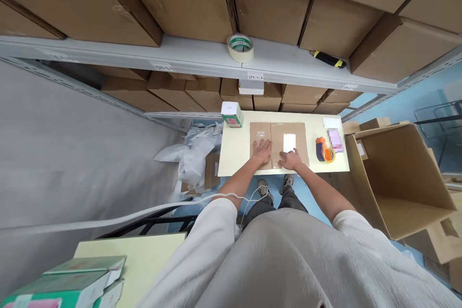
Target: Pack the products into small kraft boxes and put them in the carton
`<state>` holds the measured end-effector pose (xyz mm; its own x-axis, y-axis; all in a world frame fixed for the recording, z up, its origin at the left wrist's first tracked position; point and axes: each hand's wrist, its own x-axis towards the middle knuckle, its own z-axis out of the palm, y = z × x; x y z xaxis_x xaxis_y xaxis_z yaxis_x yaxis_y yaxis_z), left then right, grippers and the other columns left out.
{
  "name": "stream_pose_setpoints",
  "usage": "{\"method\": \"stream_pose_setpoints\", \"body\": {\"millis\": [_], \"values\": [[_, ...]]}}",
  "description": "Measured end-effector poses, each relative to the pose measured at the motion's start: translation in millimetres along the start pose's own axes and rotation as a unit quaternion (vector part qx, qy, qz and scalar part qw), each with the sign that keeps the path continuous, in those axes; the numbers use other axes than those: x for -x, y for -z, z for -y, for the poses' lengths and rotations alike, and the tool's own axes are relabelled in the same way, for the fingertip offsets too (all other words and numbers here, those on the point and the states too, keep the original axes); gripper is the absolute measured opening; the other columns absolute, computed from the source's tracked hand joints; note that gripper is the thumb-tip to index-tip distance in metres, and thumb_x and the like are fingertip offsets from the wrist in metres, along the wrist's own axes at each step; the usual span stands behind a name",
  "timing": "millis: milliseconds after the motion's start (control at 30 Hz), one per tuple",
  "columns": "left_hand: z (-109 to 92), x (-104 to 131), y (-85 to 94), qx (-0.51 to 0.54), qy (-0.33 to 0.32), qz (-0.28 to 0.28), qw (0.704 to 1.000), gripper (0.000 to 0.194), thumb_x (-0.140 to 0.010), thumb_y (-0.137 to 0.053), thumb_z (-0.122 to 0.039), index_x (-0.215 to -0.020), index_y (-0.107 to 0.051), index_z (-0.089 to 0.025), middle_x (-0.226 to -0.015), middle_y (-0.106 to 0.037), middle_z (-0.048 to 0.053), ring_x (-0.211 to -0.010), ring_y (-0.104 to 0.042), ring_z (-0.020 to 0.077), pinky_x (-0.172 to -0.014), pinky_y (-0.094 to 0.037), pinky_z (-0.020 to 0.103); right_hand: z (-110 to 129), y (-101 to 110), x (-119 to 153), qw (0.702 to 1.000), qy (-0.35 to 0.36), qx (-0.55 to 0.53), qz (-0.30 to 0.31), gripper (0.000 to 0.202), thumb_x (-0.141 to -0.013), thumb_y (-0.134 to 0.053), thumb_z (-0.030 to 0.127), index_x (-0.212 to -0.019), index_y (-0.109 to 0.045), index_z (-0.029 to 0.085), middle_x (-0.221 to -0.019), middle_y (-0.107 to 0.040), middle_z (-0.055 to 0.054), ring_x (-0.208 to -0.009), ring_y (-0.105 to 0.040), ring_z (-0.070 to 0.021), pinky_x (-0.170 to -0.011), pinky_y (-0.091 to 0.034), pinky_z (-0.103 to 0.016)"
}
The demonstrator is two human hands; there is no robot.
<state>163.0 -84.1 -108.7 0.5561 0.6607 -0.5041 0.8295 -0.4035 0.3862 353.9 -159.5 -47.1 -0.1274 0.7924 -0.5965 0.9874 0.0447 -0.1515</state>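
A flattened piece of brown cardboard [260, 130] with clear tape on it lies on the pale yellow table, a crease or seam running down it. My left hand [263, 151] rests flat on its left part, fingers spread. On the right part is a white label [289, 142]. My right hand [290, 160] touches the cardboard at the label's lower edge, its fingers curled in; whatever they may hold is hidden. To the right sits an orange and dark blue tape dispenser [325, 150]. A small green and white box [232, 114] stands at the table's back left corner.
The pale yellow table [236, 161] stands before a grey shelf [202, 55] of cartons, with a tape roll [240, 49] and a utility knife [328, 59]. A large open carton [400, 178] is at right, plastic bags [197, 154] at left. A white cable [144, 215] crosses my left arm.
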Motion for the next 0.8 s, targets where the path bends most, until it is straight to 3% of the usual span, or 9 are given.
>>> {"method": "stream_pose_setpoints", "body": {"millis": [100, 167, 267, 467, 567, 700, 800], "values": [[2, 5, 2.3, 0.034, 0.012, -0.020, 0.999, 0.083, -0.096, -0.051, -0.028, -0.174, -0.026, -0.018, -0.182, -0.020, 0.014, -0.168, -0.016, 0.0400, -0.133, -0.006, 0.068, -17, -3, -1, 0.997, 0.001, -0.066, -0.028, 0.051, -0.100, -0.055, 0.043, -0.147, -0.060, 0.025, -0.145, -0.069, -0.013, -0.137, -0.059, -0.0331, -0.119, -0.035, -0.048], [6, 9, 4.6, 0.056, 0.032, -0.058, 0.996, 0.079, -0.097, -0.051, -0.027, -0.173, -0.030, -0.017, -0.181, -0.022, 0.016, -0.167, -0.020, 0.0386, -0.134, -0.012, 0.063, -33, -3, -5, 0.992, -0.041, -0.105, -0.064, 0.054, -0.100, -0.053, 0.038, -0.152, -0.057, 0.026, -0.159, -0.057, -0.012, -0.145, -0.051, -0.0336, -0.119, -0.038, -0.047], [14, 12, 10.8, 0.086, 0.086, -0.114, 0.986, 0.075, -0.097, -0.054, -0.028, -0.169, -0.037, -0.016, -0.181, -0.021, 0.019, -0.166, -0.022, 0.0399, -0.133, -0.020, 0.060, -56, 2, -17, 0.977, -0.120, -0.136, -0.109, 0.061, -0.098, -0.057, 0.039, -0.157, -0.050, 0.024, -0.168, -0.044, -0.015, -0.150, -0.044, -0.0366, -0.122, -0.037, -0.051], [31, 11, 18.9, 0.143, 0.170, -0.134, 0.966, 0.075, -0.094, -0.064, -0.032, -0.164, -0.040, -0.020, -0.181, -0.019, 0.021, -0.160, -0.033, 0.0448, -0.127, -0.033, 0.060, -79, 18, -47, 0.960, -0.197, -0.176, -0.089, 0.077, -0.095, -0.068, 0.046, -0.161, -0.036, 0.024, -0.176, -0.016, -0.021, -0.157, -0.030, -0.0423, -0.124, -0.030, -0.062], [35, 9, 16.1, 0.169, 0.182, -0.126, 0.960, 0.078, -0.093, -0.067, -0.033, -0.165, -0.038, -0.022, -0.181, -0.018, 0.020, -0.157, -0.038, 0.0453, -0.125, -0.036, 0.059, -79, 19, -57, 0.955, -0.204, -0.198, -0.079, 0.083, -0.092, -0.072, 0.052, -0.161, -0.033, 0.028, -0.177, -0.012, -0.021, -0.157, -0.027, -0.0448, -0.120, -0.031, -0.067], [36, 6, 14.0, 0.196, 0.193, -0.131, 0.952, 0.079, -0.092, -0.068, -0.033, -0.164, -0.038, -0.021, -0.179, -0.023, 0.020, -0.156, -0.041, 0.0442, -0.124, -0.038, 0.055, -78, 21, -65, 0.946, -0.225, -0.222, -0.078, 0.092, -0.090, -0.073, 0.053, -0.165, -0.027, 0.027, -0.178, -0.007, -0.021, -0.157, -0.028, -0.0456, -0.119, -0.033, -0.066], [38, 5, 17.7, 0.207, 0.217, -0.145, 0.943, 0.083, -0.091, -0.070, -0.036, -0.165, -0.036, -0.020, -0.176, -0.030, 0.021, -0.153, -0.044, 0.0442, -0.123, -0.039, 0.055, -78, 25, -65, 0.934, -0.254, -0.233, -0.099, 0.090, -0.090, -0.069, 0.051, -0.165, -0.027, 0.026, -0.176, -0.015, -0.022, -0.152, -0.036, -0.0445, -0.120, -0.033, -0.063]]}}
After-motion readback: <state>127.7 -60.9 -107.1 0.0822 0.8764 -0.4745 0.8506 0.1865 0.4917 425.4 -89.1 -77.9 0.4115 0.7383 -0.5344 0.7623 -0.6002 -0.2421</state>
